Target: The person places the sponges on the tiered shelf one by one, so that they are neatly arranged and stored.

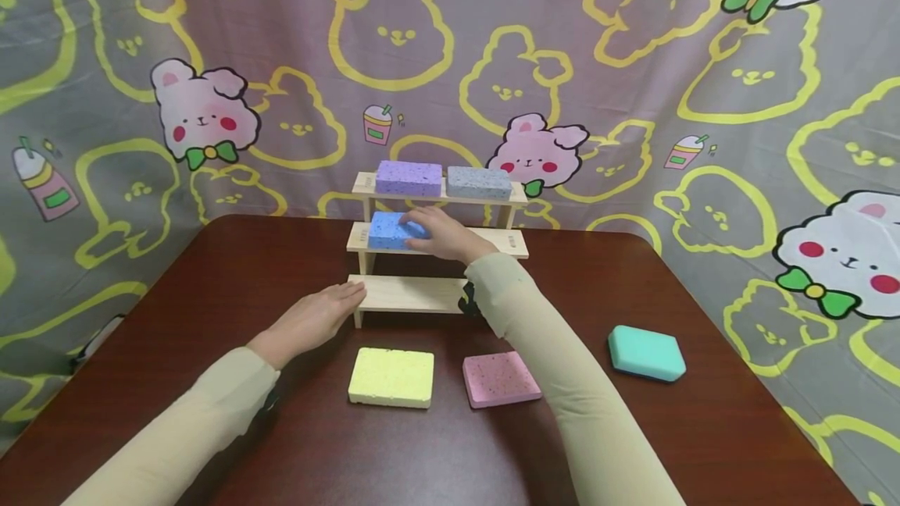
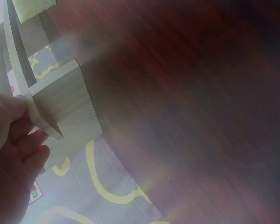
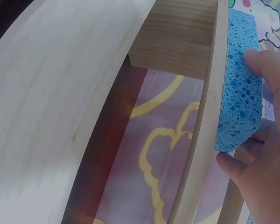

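My right hand (image 1: 446,234) grips a blue sponge (image 1: 388,231) on the middle step of a wooden three-tier rack (image 1: 415,293). In the right wrist view, the porous blue sponge (image 3: 240,79) lies along that step, with fingers and thumb around its end. My left hand (image 1: 316,318) holds the left end of the rack's bottom step. The left wrist view shows the thumb and fingers of the left hand (image 2: 16,149) at the end of the board (image 2: 42,123). On the top step sit a purple sponge (image 1: 409,179) and a grey sponge (image 1: 480,183), side by side.
A yellow sponge (image 1: 391,378) and a pink sponge (image 1: 499,379) lie on the dark table (image 1: 394,459) before the rack. Farther right lies a teal sponge (image 1: 645,352) with a dark underside. A patterned curtain (image 1: 295,37) hangs behind the table.
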{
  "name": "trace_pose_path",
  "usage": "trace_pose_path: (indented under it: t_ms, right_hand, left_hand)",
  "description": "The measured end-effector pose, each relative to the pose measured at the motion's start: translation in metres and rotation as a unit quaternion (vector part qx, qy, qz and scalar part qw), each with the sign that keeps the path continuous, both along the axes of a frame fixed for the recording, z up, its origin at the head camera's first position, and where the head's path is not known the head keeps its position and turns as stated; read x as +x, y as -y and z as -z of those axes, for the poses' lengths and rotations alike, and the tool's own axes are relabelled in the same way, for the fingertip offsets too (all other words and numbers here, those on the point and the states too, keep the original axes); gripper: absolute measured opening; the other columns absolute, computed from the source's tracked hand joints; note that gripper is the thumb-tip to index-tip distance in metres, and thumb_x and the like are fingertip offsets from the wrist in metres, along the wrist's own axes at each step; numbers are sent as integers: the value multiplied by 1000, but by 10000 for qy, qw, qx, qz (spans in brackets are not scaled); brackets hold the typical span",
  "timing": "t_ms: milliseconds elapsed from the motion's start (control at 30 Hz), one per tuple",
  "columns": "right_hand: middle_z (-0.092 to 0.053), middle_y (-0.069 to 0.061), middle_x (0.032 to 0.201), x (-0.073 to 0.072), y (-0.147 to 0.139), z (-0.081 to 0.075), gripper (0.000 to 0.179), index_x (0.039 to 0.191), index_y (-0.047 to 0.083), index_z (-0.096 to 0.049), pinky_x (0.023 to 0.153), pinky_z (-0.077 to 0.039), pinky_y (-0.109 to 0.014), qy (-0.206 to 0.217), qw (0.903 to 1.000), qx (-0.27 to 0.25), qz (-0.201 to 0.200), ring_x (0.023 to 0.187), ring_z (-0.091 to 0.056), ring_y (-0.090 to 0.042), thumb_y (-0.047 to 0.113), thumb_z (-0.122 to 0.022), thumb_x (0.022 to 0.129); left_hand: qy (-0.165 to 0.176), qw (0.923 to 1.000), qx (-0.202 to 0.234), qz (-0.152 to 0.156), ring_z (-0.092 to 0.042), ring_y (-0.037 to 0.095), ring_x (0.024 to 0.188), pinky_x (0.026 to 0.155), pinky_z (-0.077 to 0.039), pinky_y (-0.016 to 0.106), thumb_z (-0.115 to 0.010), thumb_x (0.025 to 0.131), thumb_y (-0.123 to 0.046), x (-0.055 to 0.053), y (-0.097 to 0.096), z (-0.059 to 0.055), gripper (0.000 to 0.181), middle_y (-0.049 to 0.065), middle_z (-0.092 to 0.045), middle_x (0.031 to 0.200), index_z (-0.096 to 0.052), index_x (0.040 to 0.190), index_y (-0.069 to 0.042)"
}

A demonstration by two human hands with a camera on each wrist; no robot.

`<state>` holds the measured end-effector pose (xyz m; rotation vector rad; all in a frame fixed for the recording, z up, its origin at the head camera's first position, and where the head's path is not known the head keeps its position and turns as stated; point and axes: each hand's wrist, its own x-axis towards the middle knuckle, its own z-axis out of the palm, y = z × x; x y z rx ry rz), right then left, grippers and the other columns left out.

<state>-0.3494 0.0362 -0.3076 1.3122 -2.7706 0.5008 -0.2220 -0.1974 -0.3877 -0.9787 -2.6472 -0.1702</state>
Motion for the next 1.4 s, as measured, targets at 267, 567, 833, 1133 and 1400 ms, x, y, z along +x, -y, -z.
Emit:
trace_pose_path:
  t_ms: [267, 567, 833, 1133, 1400]
  right_hand:
    - [-45, -3, 135, 2, -2, -1, 41, 128, 14, -51, 108, -23, -36, 192, 9998, -15, 82, 132, -27, -22, 31, -58, 91]
    - [-43, -4, 138, 6, -11, -2, 48, 133, 12, -49, 109, -19, -32, 23, 9996, -265, 5, 132, -28, -20, 32, -59, 90]
    - [-39, -5, 140, 15, -26, -4, 51, 134, 10, -47, 107, -24, -34, 128, 9975, -699, -61, 130, -30, -21, 31, -61, 89]
    - [-40, -7, 139, 23, -44, -6, 51, 133, 10, -48, 107, -24, -37, 258, 9960, -856, -27, 130, -29, -21, 30, -63, 88]
    - [-41, -8, 137, 28, -63, -6, 50, 131, 9, -50, 106, -26, -40, 161, 9953, -960, -29, 130, -29, -21, 31, -63, 88]
  left_hand:
    - [13, 10000, 9, -23, -50, 36, 114, 92, -43, 47, -59, 86, 3, -1, 1, 1, 36, 22, -54, 124, -55, 122, 7]
    - [-104, 9999, 38, 65, -52, 36, 112, 91, -43, 47, -58, 86, 3, 0, 1, -1, 34, 22, -54, 123, -56, 120, 7]
    - [-194, 9997, 123, 106, -52, 36, 111, 90, -44, 47, -59, 84, 6, 1, 1, 0, 34, 23, -55, 121, -57, 118, 8]
    - [-208, 9996, 132, 118, -52, 36, 112, 91, -44, 46, -60, 84, 6, 1, 1, 2, 35, 22, -55, 121, -57, 119, 8]
    - [-230, 9995, 181, 123, -52, 36, 111, 90, -44, 47, -59, 84, 6, 0, 2, 3, 34, 22, -56, 120, -57, 118, 8]
